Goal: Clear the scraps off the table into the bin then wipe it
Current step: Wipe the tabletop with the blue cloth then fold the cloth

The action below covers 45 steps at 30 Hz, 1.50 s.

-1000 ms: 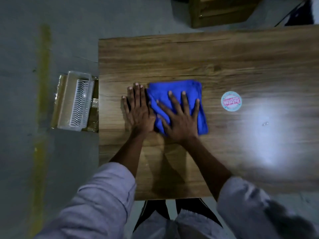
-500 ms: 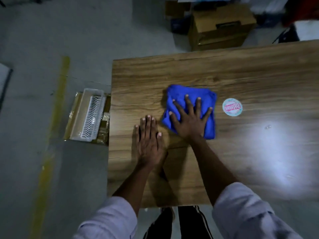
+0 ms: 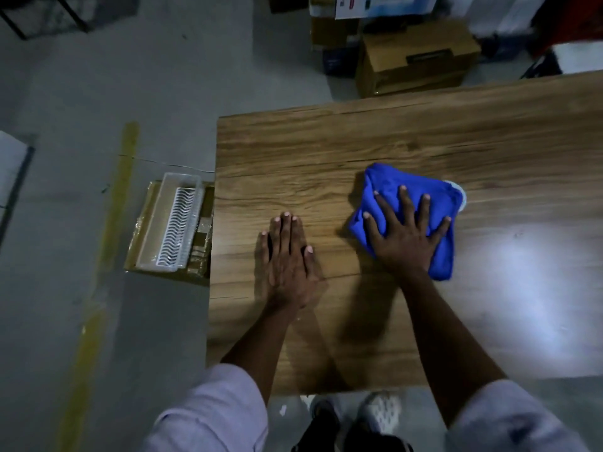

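Note:
A folded blue cloth (image 3: 385,185) lies on the wooden table (image 3: 326,151), right of its middle. My right hand (image 3: 406,234) presses flat on the cloth with fingers spread. My left hand (image 3: 287,259) rests flat on the bare wood to the left, apart from the cloth, fingers together. A round pale sticker (image 3: 460,195) peeks out from under the cloth's right edge, mostly hidden.
On the floor left of the table stands a cardboard box (image 3: 143,230) holding a white plastic tray (image 3: 173,223). Brown cartons (image 3: 414,57) sit on the floor beyond the far edge. A yellow floor line (image 3: 107,223) runs at left. My shoes (image 3: 355,419) show below the near edge.
My right hand has slid the cloth to the right, over most of the round sticker. My left hand has stayed flat on the wood, now farther from the cloth.

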Tool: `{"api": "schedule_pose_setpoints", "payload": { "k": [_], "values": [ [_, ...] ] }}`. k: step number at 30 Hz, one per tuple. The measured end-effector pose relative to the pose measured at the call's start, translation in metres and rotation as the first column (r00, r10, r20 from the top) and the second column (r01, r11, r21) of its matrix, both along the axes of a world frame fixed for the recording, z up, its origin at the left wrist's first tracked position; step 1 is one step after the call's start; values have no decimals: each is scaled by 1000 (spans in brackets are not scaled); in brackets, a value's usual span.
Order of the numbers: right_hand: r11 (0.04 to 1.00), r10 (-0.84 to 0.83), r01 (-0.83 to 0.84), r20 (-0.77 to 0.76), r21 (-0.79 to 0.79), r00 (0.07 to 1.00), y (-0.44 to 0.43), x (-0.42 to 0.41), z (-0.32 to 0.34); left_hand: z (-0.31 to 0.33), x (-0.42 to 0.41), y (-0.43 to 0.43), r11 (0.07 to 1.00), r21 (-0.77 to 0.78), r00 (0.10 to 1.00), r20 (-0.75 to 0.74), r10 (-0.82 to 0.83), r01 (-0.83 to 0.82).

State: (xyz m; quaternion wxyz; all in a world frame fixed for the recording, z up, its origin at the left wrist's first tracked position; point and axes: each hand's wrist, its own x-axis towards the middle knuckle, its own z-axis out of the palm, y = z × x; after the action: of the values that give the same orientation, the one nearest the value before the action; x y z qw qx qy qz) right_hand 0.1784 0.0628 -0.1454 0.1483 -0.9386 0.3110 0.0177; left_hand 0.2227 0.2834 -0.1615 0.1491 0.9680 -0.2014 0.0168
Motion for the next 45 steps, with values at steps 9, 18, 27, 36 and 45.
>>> {"api": "schedule_pose_setpoints", "payload": {
  "k": [9,18,27,36,45],
  "values": [
    [933,344,-341,8,-115,939,39,-33,-3,2,-3,1,1000,14,1000,-2,-5,5],
    [999,-35,37,-64,30,997,12,-29,8,-4,-47,11,999,-47,987,158,7,0],
    [927,370,-363,65,-99,927,76,-136,-5,-9,-65,20,1000,-22,989,149,7,-4],
    [992,-118,117,1,-45,993,12,-141,1,-12,-71,23,995,-95,992,127,2,10],
    [927,363,-351,80,-132,928,102,-126,-5,-9,-67,24,1000,-21,997,78,3,-2]
  ]
}}
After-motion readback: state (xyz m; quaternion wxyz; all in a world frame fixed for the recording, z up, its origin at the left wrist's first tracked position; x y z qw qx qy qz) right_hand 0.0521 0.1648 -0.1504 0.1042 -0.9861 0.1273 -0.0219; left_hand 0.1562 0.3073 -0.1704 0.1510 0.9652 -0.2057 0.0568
